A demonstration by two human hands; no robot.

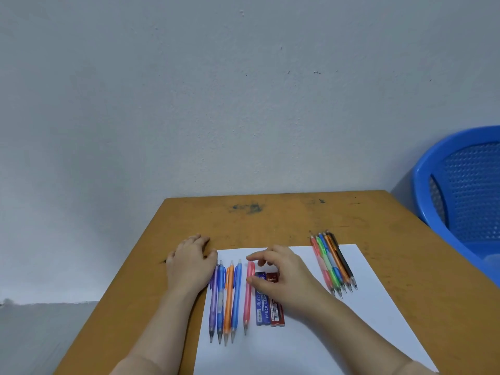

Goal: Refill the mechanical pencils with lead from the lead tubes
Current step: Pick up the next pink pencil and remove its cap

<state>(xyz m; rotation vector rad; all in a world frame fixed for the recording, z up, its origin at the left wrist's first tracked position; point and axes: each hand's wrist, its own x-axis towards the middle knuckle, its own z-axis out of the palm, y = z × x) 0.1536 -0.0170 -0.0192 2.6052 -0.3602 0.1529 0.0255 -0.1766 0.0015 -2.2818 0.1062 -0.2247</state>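
White paper (pixel 311 345), its near edge cut off, lies on a wooden table (pixel 270 217). Right hand (pixel 284 277), fingers spread and holding nothing, hovers over two lead tubes (pixel 267 312), hiding their far ends; a pink pencil (pixel 247 293) lies just left of its thumb. Left hand (pixel 190 263) rests flat and open, partly covering the purple one of four pencils (pixel 224 299). A pencil bundle (pixel 334 262) lies right of the right hand.
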